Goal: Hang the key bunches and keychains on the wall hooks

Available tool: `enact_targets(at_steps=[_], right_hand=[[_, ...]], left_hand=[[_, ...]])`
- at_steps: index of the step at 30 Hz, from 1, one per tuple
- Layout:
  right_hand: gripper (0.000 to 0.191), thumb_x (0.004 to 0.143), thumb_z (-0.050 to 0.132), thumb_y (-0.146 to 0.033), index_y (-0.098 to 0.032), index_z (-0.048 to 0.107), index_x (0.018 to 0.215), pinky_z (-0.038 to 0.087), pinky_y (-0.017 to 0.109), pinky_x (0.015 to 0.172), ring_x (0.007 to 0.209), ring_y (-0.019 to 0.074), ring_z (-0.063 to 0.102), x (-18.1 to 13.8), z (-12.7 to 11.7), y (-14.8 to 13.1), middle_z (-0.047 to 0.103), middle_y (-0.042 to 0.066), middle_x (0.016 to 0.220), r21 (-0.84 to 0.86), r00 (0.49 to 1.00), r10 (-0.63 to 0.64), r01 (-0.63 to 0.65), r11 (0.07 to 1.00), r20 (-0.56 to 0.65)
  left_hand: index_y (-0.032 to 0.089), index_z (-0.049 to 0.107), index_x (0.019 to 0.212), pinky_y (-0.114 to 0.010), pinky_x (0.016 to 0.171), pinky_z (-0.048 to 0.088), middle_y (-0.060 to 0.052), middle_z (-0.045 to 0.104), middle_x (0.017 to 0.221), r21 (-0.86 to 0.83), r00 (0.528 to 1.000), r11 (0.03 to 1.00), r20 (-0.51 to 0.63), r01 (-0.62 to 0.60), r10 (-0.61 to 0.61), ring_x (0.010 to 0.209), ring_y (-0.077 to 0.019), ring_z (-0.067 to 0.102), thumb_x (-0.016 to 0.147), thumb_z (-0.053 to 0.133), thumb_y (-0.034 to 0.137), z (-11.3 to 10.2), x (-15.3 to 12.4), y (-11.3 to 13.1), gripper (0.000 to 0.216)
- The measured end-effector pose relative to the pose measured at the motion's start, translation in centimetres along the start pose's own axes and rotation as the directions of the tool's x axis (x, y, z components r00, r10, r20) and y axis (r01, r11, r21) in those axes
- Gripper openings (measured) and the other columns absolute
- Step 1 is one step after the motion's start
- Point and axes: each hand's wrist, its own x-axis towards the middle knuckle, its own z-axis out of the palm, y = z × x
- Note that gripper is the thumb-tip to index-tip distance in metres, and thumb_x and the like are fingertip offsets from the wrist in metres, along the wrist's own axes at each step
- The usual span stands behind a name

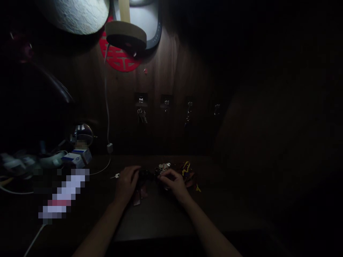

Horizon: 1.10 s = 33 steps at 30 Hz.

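The scene is very dark. My left hand (128,182) and my right hand (173,182) rest on a dark tabletop (160,214), both with fingers curled round a small dark object (146,175) between them. Its shape is too dim to name. A pile of keys and keyrings (175,168) with a yellow cord (186,167) lies just behind my right hand. A reddish strap or tag (140,194) hangs below the left hand.
Several hooks on the dark wood wall hold keys (141,114). A white cable (108,117) runs down to a plug. Small boxes (77,157) and clutter sit at the left. A lamp (125,35) and a red paper cutout (119,57) are above.
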Motion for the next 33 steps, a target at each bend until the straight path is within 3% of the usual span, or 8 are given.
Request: enact_targets(at_steps=[3, 6, 10, 18, 28, 33], right_hand=[[0.024, 0.063, 0.074, -0.039, -0.019, 0.061, 0.068, 0.043, 0.023, 0.055, 0.058, 0.0127, 0.058, 0.5, -0.5, 0.2, 0.066, -0.002, 0.064, 0.076, 0.995, 0.022, -0.014, 0.997, -0.101], [0.025, 0.062, 0.074, -0.038, -0.019, 0.060, 0.067, 0.046, 0.025, 0.062, 0.065, 0.0145, 0.061, 1.0, -1.1, -0.1, 0.068, 0.000, 0.068, 0.203, 0.983, 0.022, 0.015, 0.979, -0.181], [0.027, 0.059, 0.076, -0.039, -0.020, 0.059, 0.067, 0.049, 0.028, 0.065, 0.067, 0.0157, 0.063, 1.6, -1.9, -1.0, 0.068, -0.001, 0.068, 0.343, 0.970, 0.049, 0.036, 0.939, -0.237], [0.026, 0.056, 0.079, -0.032, -0.020, 0.060, 0.070, 0.050, 0.023, 0.061, 0.066, 0.0128, 0.065, 3.4, -4.8, -3.1, 0.067, -0.003, 0.067, 0.397, 0.924, 0.034, 0.130, 0.909, -0.380], [0.030, 0.054, 0.078, -0.024, -0.018, 0.061, 0.078, 0.047, 0.021, 0.059, 0.063, 0.0110, 0.064, 8.1, -8.9, -7.1, 0.066, -0.003, 0.065, 0.188, 0.839, -0.156, 0.291, 0.938, -0.522], [0.026, 0.057, 0.075, -0.024, -0.016, 0.062, 0.078, 0.048, 0.023, 0.065, 0.064, 0.0107, 0.063, 11.5, -10.2, -10.1, 0.065, -0.003, 0.063, 0.018, 0.775, -0.331, 0.404, 0.915, -0.539]], left_hand=[[0.022, 0.062, 0.097, -0.038, 0.083, 0.044, -0.006, 0.067, 0.098, 0.122, 0.989, 0.981, -0.007, 0.150, -0.150, 0.096, -0.0227, 0.058, 0.084, 0.043, 0.023, -0.3, 0.4, -1.2, 0.023], [0.023, 0.062, 0.098, -0.038, 0.081, 0.044, -0.006, 0.067, 0.101, 0.207, 0.969, 0.949, 0.018, 0.236, -0.245, 0.097, -0.0239, 0.057, 0.083, 0.043, 0.022, -0.3, 0.5, -1.8, 0.024], [0.023, 0.064, 0.094, -0.037, 0.080, 0.044, -0.005, 0.067, 0.102, 0.231, 0.953, 0.935, 0.080, 0.268, -0.292, 0.096, -0.0236, 0.057, 0.081, 0.045, 0.021, 0.0, 0.5, -2.2, 0.023], [0.024, 0.066, 0.086, -0.036, 0.081, 0.046, -0.002, 0.069, 0.095, 0.140, 0.933, 0.932, 0.096, 0.334, -0.348, 0.092, -0.0217, 0.061, 0.079, 0.046, 0.023, 0.4, 0.6, -3.4, 0.021], [0.024, 0.066, 0.088, -0.036, 0.083, 0.046, -0.003, 0.069, 0.097, 0.149, 0.910, 0.916, 0.132, 0.373, -0.392, 0.095, -0.0224, 0.061, 0.078, 0.046, 0.024, 0.2, 0.9, -3.2, 0.023], [0.022, 0.066, 0.090, -0.035, 0.085, 0.045, -0.004, 0.069, 0.099, 0.132, 0.905, 0.917, 0.157, 0.377, -0.395, 0.096, -0.0218, 0.061, 0.079, 0.045, 0.025, 0.0, 0.9, -3.1, 0.024]])
